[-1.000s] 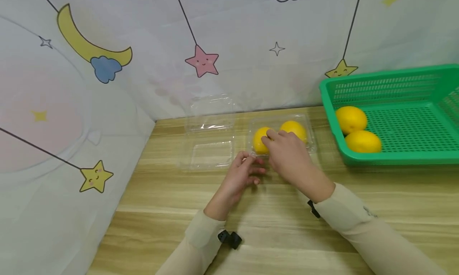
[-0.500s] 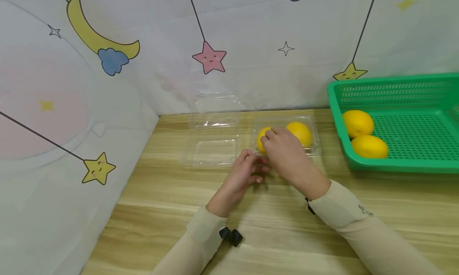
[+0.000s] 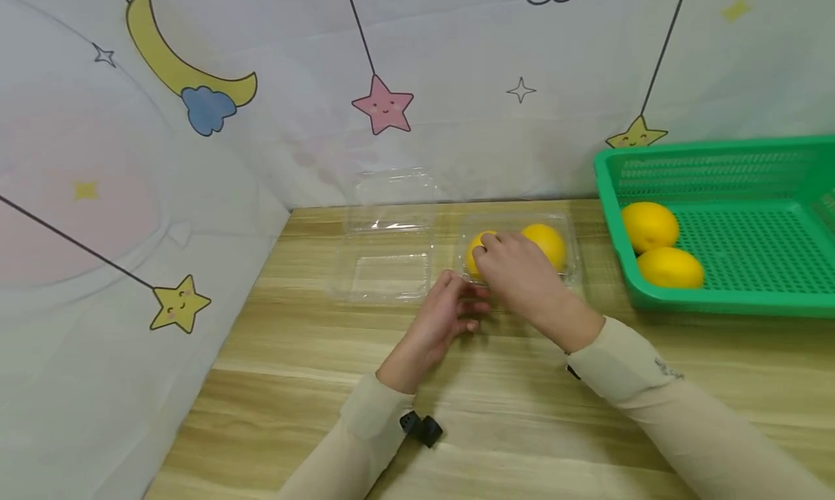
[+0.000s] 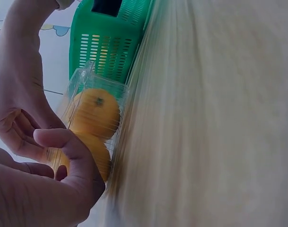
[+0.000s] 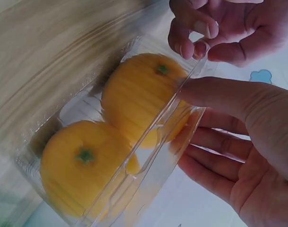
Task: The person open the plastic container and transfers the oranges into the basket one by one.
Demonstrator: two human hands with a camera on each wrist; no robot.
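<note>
Two oranges, one on the left (image 3: 476, 257) and one on the right (image 3: 546, 246), sit side by side in a clear plastic clamshell box (image 3: 572, 257) on the table. Its lid lies down over them, and in the right wrist view the two rims run close together along the front. My right hand (image 3: 522, 275) grips the front rim, thumb in front and fingers over the lid. At the front left corner, my left hand (image 3: 440, 315) pinches the rim between thumb and fingers. In the head view my right hand partly hides the left orange.
Left of the box, a second clear clamshell (image 3: 391, 272) stands with its lid raised. At the right is a green basket (image 3: 737, 303) holding two more oranges, one behind (image 3: 650, 226) and one in front (image 3: 670, 268). A printed cloth (image 3: 457, 145) hangs behind the table.
The head view has shifted slightly. Both hands stay at the front rim of the box, and the oranges have not moved.
</note>
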